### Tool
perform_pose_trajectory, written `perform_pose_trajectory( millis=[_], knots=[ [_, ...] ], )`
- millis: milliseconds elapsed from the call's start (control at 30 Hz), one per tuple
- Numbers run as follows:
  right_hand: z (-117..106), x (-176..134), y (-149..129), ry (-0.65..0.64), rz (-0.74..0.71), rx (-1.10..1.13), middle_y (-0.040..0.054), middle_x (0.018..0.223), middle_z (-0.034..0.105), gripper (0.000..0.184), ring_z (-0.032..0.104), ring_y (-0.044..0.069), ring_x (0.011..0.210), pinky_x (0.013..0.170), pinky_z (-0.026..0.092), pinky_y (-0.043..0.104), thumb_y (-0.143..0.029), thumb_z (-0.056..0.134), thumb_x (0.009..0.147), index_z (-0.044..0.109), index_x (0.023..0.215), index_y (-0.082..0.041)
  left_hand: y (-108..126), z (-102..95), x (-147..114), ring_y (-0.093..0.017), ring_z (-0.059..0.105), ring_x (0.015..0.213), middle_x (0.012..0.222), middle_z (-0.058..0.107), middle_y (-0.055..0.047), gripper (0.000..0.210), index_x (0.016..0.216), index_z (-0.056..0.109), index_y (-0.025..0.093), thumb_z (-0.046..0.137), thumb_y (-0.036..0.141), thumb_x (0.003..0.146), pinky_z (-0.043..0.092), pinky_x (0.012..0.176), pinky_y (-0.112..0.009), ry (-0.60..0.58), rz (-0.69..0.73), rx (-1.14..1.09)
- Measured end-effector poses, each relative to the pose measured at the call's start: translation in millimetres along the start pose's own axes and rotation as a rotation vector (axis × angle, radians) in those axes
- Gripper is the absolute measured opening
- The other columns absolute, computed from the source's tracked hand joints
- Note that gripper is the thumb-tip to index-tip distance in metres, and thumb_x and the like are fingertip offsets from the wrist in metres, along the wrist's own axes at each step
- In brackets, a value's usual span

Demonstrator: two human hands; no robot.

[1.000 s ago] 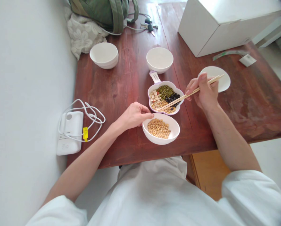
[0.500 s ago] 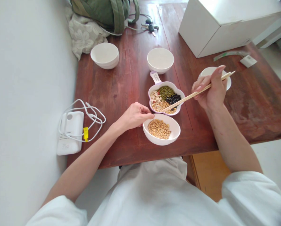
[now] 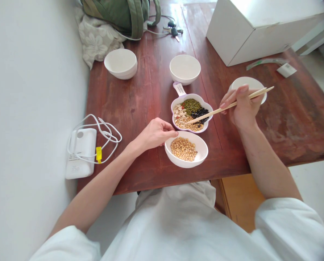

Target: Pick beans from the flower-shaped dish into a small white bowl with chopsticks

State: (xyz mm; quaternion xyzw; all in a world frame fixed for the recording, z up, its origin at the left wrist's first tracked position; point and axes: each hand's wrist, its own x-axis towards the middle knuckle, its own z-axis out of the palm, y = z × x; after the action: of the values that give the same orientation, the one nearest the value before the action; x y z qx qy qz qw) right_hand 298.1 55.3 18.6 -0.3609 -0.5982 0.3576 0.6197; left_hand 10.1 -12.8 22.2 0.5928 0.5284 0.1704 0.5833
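Observation:
My right hand (image 3: 240,107) grips a pair of wooden chopsticks (image 3: 221,108); their tips reach down into a purple-rimmed divided dish (image 3: 191,97) holding green, black, pale and yellow beans. Just in front of that dish stands a white bowl (image 3: 200,157) filled with yellow soybeans. My left hand (image 3: 153,134) rests on the table with its fingertips against the left rim of that bowl.
Two empty white bowls (image 3: 120,63) (image 3: 185,68) stand farther back, and a third (image 3: 247,84) sits behind my right hand. A white box (image 3: 249,29), keys (image 3: 173,30), a green bag (image 3: 121,14) and a white charger with cable (image 3: 82,152) lie around the wooden table (image 3: 135,101).
My right hand drew back to the right with the chopsticks lifting slightly, then the tips dipped again into the divided dish. My left hand stayed at the soybean bowl.

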Motion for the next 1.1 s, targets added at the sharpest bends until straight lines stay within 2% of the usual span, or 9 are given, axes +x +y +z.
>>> perform_pose_trajectory(
  millis=[133,233,467,567,700,833,933,1100],
  knots=[
    [1,-1,-2,-0.03,0.044,0.058,0.0052,0.046,0.06,0.063,0.052,0.013,0.034,0.028,0.029,0.024,-0.065,0.074,0.092,0.072,0.05,-0.019,-1,0.0,0,-0.006,0.046,0.044,0.054,0.058,0.002,0.028,0.077,0.079,0.012,0.075,0.039,0.082,0.035,0.044,-0.018,0.0,0.007,-0.003],
    [4,-1,-3,-0.011,0.062,0.096,0.0045,0.043,0.057,0.061,0.049,0.013,0.031,0.025,0.025,0.025,-0.063,0.076,0.091,0.07,0.049,-0.019,-1,0.1,0,-0.006,0.046,0.044,0.053,0.058,0.003,0.027,0.075,0.078,0.013,0.074,0.038,0.082,0.035,0.044,-0.018,0.002,0.007,0.004],
    [3,9,-5,0.225,-0.063,0.129,0.0,0.034,0.04,0.076,0.041,0.011,0.027,0.026,0.023,0.024,-0.065,0.069,0.096,0.045,0.037,-0.022,2,0.0,-2,-0.006,0.045,0.042,0.051,0.056,0.003,0.026,0.074,0.078,0.013,0.074,0.037,0.083,0.033,0.043,-0.018,0.004,-0.013,0.02],
    [1,12,-6,0.269,-0.101,0.107,0.0003,0.034,0.041,0.078,0.043,0.011,0.028,0.027,0.024,0.023,-0.067,0.07,0.093,0.043,0.036,-0.021,2,0.0,-1,-0.006,0.045,0.043,0.051,0.056,0.003,0.027,0.074,0.078,0.013,0.074,0.038,0.083,0.033,0.043,-0.019,0.007,-0.013,0.02],
    [1,8,-7,0.22,-0.093,0.046,0.0018,0.036,0.046,0.077,0.045,0.012,0.03,0.028,0.025,0.024,-0.068,0.069,0.094,0.046,0.037,-0.021,1,-0.2,-1,-0.006,0.045,0.043,0.051,0.056,0.003,0.027,0.075,0.078,0.013,0.074,0.039,0.083,0.034,0.043,-0.019,0.013,-0.015,0.033],
    [0,2,-5,0.103,-0.136,0.003,0.0013,0.038,0.05,0.075,0.045,0.012,0.031,0.031,0.027,0.025,-0.066,0.066,0.097,0.051,0.04,-0.02,2,-0.3,-1,-0.006,0.045,0.043,0.05,0.056,0.003,0.026,0.074,0.078,0.013,0.074,0.038,0.083,0.033,0.043,-0.018,0.014,-0.006,0.042],
    [-3,1,-4,0.027,-0.15,0.024,0.0021,0.039,0.052,0.075,0.047,0.012,0.033,0.033,0.03,0.026,-0.063,0.068,0.098,0.049,0.039,-0.02,2,-0.1,-1,-0.006,0.045,0.043,0.051,0.056,0.003,0.027,0.075,0.078,0.013,0.074,0.038,0.083,0.033,0.043,-0.018,0.013,-0.006,0.033],
    [0,2,-6,0.042,-0.07,0.098,0.0024,0.037,0.049,0.075,0.044,0.011,0.03,0.03,0.027,0.025,-0.062,0.072,0.095,0.047,0.038,-0.02,1,0.1,-1,-0.005,0.044,0.042,0.051,0.055,0.003,0.026,0.074,0.078,0.012,0.074,0.037,0.083,0.033,0.042,-0.018,0.01,0.005,0.017]
  ],
)
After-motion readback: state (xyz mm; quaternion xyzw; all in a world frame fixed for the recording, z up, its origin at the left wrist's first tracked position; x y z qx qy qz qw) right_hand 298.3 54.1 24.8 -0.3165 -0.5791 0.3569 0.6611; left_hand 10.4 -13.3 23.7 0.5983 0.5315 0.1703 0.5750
